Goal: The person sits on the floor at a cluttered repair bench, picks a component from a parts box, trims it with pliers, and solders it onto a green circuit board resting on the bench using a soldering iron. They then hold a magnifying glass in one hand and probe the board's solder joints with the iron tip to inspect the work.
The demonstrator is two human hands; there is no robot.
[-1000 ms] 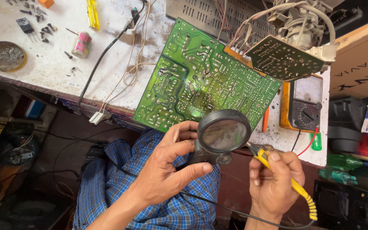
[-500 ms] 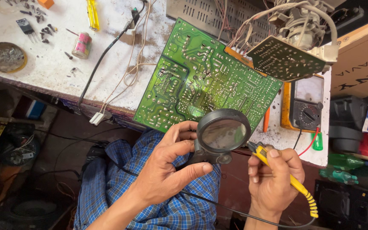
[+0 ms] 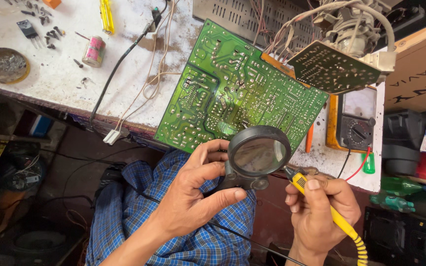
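My left hand [image 3: 193, 194] grips the black handle of a round magnifying glass [image 3: 258, 153], held over the near edge of a large green circuit board [image 3: 232, 91] that lies solder side up on the white workbench [image 3: 65, 83]. My right hand [image 3: 319, 209] holds a yellow soldering iron [image 3: 336, 219] like a pen, its tip just under the right rim of the lens. A coiled yellow cord runs from the iron to the lower right. My blue checked clothing [image 3: 124, 216] fills the space below the bench.
A yellow analog multimeter [image 3: 353, 120] with a red lead lies right of the board. A smaller dark board [image 3: 334, 69] with a wire bundle hangs above. Screws, a small tin [image 3: 93, 50], a metal dish [image 3: 4, 64] and a yellow screwdriver [image 3: 106, 14] lie at the left. Boxes stand at the right.
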